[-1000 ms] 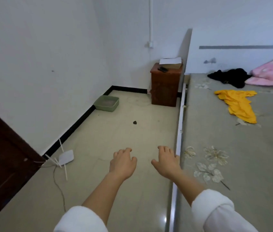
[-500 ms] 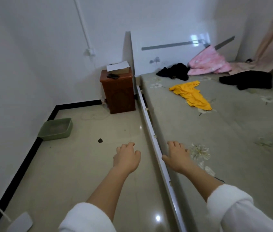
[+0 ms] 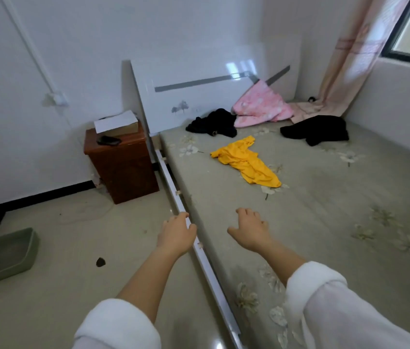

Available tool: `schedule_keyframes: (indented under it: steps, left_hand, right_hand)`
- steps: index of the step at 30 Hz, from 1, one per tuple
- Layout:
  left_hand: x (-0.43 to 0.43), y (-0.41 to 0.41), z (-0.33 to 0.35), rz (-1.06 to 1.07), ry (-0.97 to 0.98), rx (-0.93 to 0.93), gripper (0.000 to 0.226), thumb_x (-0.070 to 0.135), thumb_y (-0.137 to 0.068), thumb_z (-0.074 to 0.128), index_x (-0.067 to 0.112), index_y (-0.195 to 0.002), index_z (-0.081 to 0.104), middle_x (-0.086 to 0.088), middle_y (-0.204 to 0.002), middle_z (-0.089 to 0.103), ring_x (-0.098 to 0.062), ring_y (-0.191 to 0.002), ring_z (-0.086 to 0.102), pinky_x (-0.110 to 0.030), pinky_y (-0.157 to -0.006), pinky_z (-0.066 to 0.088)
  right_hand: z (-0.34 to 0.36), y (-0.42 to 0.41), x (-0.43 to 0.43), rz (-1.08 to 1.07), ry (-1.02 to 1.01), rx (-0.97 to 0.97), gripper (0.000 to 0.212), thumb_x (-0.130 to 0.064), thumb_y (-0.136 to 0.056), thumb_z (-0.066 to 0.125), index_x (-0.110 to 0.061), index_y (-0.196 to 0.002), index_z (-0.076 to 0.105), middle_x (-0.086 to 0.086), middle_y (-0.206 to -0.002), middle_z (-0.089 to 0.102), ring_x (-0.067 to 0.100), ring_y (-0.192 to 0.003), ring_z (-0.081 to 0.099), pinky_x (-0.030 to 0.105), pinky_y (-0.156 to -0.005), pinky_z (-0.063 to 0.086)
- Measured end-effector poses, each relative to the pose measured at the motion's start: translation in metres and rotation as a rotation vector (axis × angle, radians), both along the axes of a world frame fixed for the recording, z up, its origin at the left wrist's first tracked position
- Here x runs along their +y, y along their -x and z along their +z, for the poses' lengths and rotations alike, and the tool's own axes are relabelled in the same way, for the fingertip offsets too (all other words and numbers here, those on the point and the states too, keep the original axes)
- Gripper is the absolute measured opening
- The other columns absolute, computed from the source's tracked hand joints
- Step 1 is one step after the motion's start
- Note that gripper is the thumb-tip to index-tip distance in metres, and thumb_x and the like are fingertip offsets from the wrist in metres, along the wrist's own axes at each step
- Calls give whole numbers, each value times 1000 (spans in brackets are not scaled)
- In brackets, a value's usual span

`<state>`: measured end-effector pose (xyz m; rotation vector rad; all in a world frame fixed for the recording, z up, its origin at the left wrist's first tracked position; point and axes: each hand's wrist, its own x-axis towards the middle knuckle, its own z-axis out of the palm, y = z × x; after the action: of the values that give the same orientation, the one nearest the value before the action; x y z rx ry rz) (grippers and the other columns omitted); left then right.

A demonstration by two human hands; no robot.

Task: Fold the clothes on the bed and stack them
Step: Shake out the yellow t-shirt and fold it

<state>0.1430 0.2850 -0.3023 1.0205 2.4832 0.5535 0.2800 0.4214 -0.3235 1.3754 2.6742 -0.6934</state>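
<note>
Fingers [image 3: 246,213] are held loosely relaxed on both hands, palms down and nothing gripped, with the left hand [image 3: 176,234] over the white side rail [image 3: 171,182] and the right hand [image 3: 249,230] over the near part of the bed [image 3: 324,222]. Toward the far end, a yellow garment [image 3: 246,162] is crumpled near the middle, a left black garment [image 3: 214,122] is heaped by the headboard [image 3: 199,96], and a right black garment [image 3: 317,129] is spread beside a pink quilt [image 3: 262,107].
</note>
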Motion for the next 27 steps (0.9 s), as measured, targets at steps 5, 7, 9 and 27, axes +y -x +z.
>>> schedule_keyframes:
  steps: [5,7,9,27]
  left_hand:
    - [76,84,-8,-49,19,29,45,27,-98,40,14,-141,39,-12,-138,47,-32,-130,35,-40,-101,35]
    - [111,121,-19,-98,52,49,41,26,-98,40,13,-137,42,-14,-134,49,-33,-126,38,-39,-100,33]
    - [153,164,-29,-146,84,76,44,28,-97,40,12,-138,42,-15,-133,49,-34,-124,40,-40,-101,35]
    - [498,388,-135,-494,233,-135,46,29,-99,41,12,-142,36,-11,-144,38,-26,-128,39,-38,-102,36]
  right_hand:
    - [-3,50,78,-73,1,-11,57,-42,-91,50,-15,-138,34,9,-143,37,29,-132,32,47,-102,29]
    - [-10,75,113,-111,5,-23,58,-42,-91,50,-15,-139,33,8,-143,36,30,-132,32,47,-102,28]
    - [-18,103,152,-158,7,-16,58,-42,-91,50,-15,-139,34,9,-143,36,30,-132,32,48,-103,28]
    - [-134,306,416,-513,169,-94,52,-40,-92,49,-14,-135,36,8,-138,39,30,-129,34,48,-100,31]
